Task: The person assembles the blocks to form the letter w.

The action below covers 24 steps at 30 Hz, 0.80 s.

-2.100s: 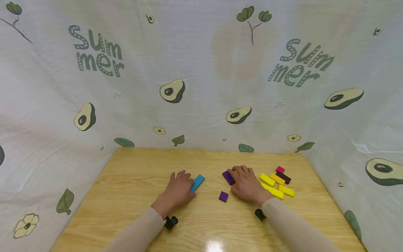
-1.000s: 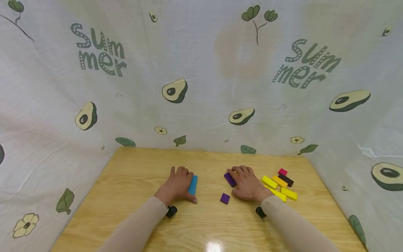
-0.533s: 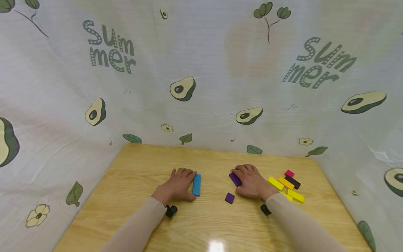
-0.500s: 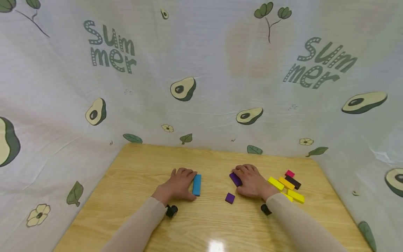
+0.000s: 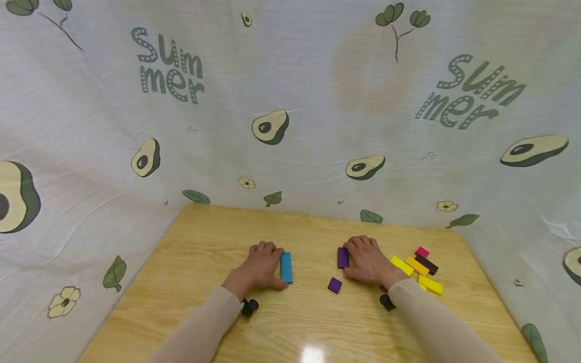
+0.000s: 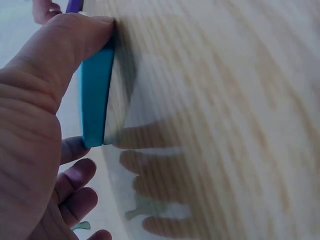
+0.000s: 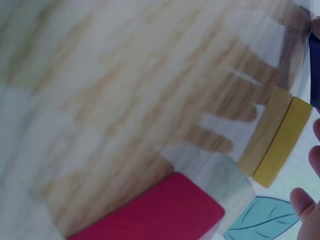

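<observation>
My left hand [image 5: 260, 267] pinches a long blue block [image 5: 286, 267] by its ends, thumb at the near end and index finger at the far end. The left wrist view shows the thumb pressed on one end of the blue block [image 6: 96, 95] and a fingertip at the other. To the right, my right hand [image 5: 367, 262] grips a shorter purple block [image 5: 343, 257] between thumb and index finger. At the edge of the right wrist view, this purple block [image 7: 315, 70] is mostly cut off. A small purple square block [image 5: 335, 285] lies on the table between the hands.
Right of the right hand lie yellow blocks [image 5: 428, 285], an orange block [image 5: 416, 265], a dark brown block [image 5: 426, 264] and a small red block [image 5: 422, 251]. The right wrist view has a larger red block [image 7: 150, 215] and a yellow block [image 7: 282, 145]. A printed cloth [image 5: 308, 151] surrounds the wooden table [image 5: 272, 327].
The blue block has turned from slanting to nearly straight away from me, the left thumb moving to its near end. The purple block has also turned straighter. The head view has shifted slightly.
</observation>
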Each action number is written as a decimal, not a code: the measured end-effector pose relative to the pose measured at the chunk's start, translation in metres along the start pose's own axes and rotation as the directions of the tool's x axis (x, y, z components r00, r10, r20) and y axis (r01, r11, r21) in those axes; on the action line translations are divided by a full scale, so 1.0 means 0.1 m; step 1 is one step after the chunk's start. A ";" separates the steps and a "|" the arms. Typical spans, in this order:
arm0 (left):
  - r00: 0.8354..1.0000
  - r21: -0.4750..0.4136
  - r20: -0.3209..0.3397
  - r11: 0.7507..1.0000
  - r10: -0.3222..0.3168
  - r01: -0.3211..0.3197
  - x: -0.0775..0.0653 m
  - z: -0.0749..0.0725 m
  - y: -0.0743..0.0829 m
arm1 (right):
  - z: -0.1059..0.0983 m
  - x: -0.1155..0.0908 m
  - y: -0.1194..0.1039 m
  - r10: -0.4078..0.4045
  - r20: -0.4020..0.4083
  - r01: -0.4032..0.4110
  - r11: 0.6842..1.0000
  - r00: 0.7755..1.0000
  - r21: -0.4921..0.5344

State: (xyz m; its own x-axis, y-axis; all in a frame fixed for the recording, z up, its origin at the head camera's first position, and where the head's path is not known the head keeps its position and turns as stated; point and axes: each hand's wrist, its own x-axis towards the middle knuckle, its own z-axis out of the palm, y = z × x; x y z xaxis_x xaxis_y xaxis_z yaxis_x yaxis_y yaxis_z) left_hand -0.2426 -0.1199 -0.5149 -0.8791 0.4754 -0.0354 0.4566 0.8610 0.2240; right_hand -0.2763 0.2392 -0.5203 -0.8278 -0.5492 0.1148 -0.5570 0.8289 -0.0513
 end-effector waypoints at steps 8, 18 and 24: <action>1.000 0.019 -0.026 1.000 0.002 -0.001 -0.01 0.02 -0.01 | 0.02 0.00 -0.02 0.011 -0.036 -0.012 1.000 0.999 -0.016; 0.996 0.023 -0.082 1.000 -0.017 0.019 -0.08 0.04 -0.09 | 0.05 0.01 -0.04 0.023 -0.067 -0.024 1.000 0.997 -0.010; 0.993 -0.011 -0.101 0.998 -0.067 0.066 -0.23 0.07 -0.23 | 0.05 0.04 -0.05 0.033 -0.074 -0.034 0.999 0.997 -0.020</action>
State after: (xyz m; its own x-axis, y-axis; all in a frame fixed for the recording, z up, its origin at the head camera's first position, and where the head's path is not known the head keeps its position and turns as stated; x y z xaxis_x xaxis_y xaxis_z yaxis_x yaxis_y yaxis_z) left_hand -0.2316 -0.1492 -0.5259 -0.9169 0.3963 0.0478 0.3961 0.8886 0.2314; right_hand -0.2774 0.2319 -0.5248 -0.8384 -0.5124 0.1858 -0.5268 0.8493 -0.0349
